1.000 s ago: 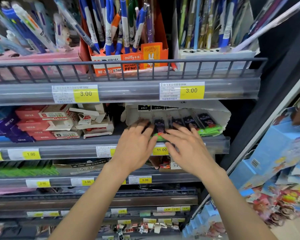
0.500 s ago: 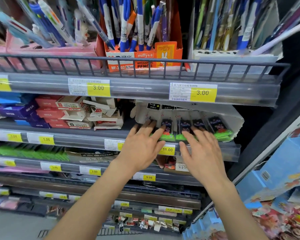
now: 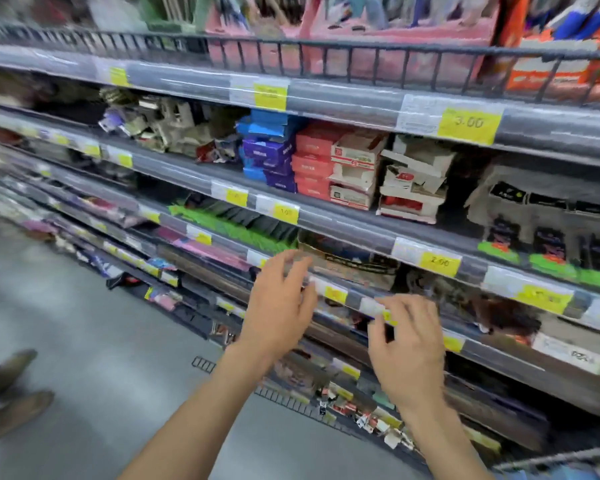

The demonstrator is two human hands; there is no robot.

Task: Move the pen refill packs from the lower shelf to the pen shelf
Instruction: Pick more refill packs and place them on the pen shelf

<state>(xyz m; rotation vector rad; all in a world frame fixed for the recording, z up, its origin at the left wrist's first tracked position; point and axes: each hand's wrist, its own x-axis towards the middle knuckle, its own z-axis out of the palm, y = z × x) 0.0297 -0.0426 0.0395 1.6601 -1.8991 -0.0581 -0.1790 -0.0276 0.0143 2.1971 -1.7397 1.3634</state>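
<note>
The whole head view is motion-blurred. Dark packs with green lower edges (image 3: 548,251), likely the pen refill packs, stand in a torn white carton (image 3: 499,188) at the far right of a middle shelf. The pen shelf (image 3: 361,60), with a dark wire rail, runs along the top, its pens smeared. My left hand (image 3: 281,306) hovers in front of a lower shelf edge, fingers spread, holding nothing. My right hand (image 3: 407,351) is beside it, lower and to the right, with fingers bent over a price strip and nothing in it. Both hands are well left of and below the packs.
Blue, purple and red boxes (image 3: 274,157) and torn white cartons (image 3: 413,181) fill the middle shelf. Green packs (image 3: 243,223) lie one shelf down. Yellow price tags (image 3: 468,124) line the shelf edges. Grey floor (image 3: 84,341) lies at the left, with another person's shoes (image 3: 7,393).
The view has swung left and down. Both hands have left the carton of green-edged packs and dropped in front of a lower shelf, empty.
</note>
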